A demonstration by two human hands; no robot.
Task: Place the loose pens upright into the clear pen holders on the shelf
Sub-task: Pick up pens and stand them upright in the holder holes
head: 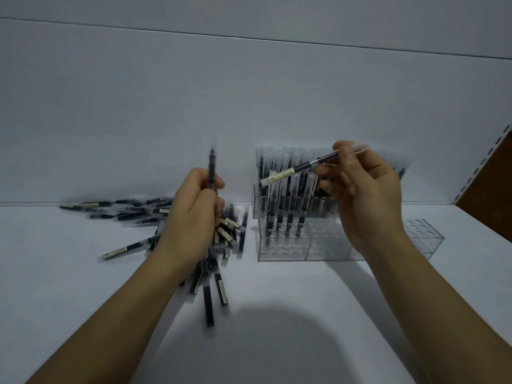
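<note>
Left hand (194, 217): fingers are curled round one upright pen (212, 170); its tip stands above the fist.
Right hand (368, 195): thumb and fingertips pinch a slanted pen (299, 169) near its clear end.
Loose pens (133, 210): a pile on the shelf (277, 314), under and behind the left grip.
Front holder (285, 252): below the right grip, a few pens inside.
Rear holder (256, 206): behind the right grip, crowded with pens.

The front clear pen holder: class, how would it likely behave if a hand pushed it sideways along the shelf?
It would probably slide rather than tip: the front clear pen holder looks low, wide and rigid, on a smooth white shelf. Likely light, since only a few pens stand in it.
</note>
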